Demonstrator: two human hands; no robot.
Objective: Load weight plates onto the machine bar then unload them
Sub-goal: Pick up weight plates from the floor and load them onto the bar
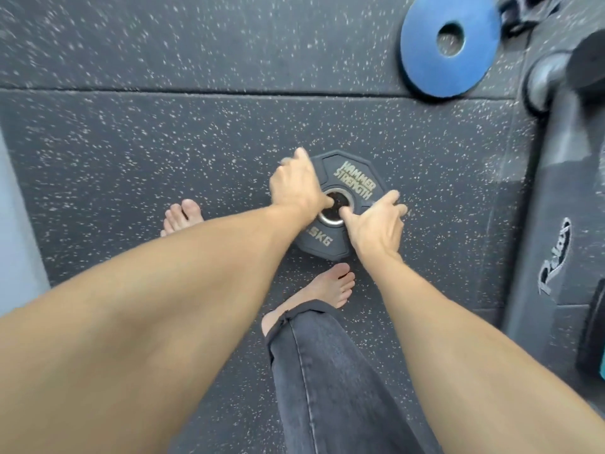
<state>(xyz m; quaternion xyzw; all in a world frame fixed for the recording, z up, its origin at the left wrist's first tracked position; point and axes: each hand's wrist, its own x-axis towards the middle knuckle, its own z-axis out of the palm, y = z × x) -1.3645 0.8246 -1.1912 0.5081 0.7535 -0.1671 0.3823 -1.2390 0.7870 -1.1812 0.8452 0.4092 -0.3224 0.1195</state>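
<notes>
A black weight plate (355, 178) with gold lettering lies flat on the speckled rubber floor (163, 152), right in front of my bare feet. My left hand (296, 186) grips its left edge, thumb hooked into the metal-ringed centre hole. My right hand (376, 226) grips the right edge, its thumb also in the hole. A blue weight plate (425, 57) lies flat on the floor at the far right. The grey machine bar end (545, 81) shows at the right edge, with nothing on it.
The grey machine frame (553, 244) with white lettering runs down the right side. My bare feet (334, 286) stand just below and to the left of the black plate. A floor mat seam (196, 91) crosses the scene above the plate. A pale wall edges the left.
</notes>
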